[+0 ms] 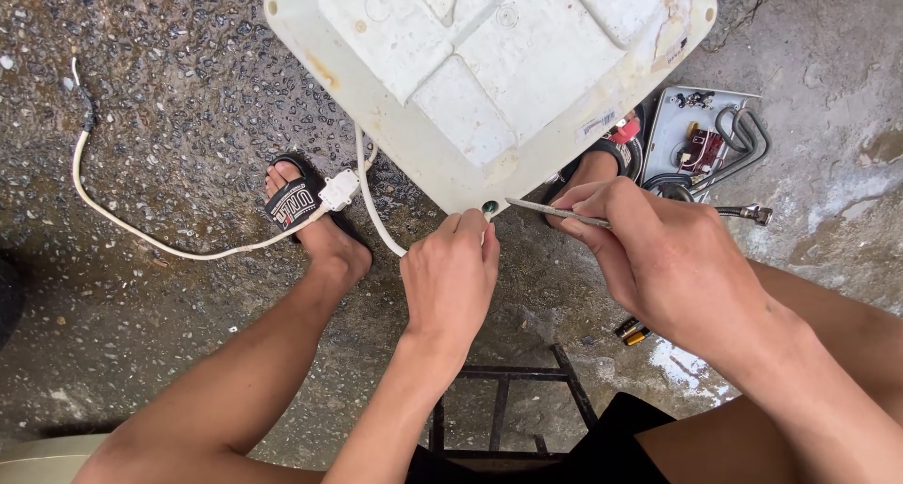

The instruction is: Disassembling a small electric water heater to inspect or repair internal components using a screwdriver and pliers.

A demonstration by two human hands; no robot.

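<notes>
Right hand point(673, 263) clamped on thin metal tool point(557, 212), tip at small round fitting point(489, 206) on near corner of white appliance casing point(414, 141). Left hand point(451, 282) pinched at that corner. Fitting still seated; cord point(169, 247) still attached; removed part point(701, 141) already aside.

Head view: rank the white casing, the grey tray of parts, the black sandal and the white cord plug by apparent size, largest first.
1. White casing
2. Grey tray, partly hidden
3. Black sandal, foot covers part
4. Cord plug
</notes>
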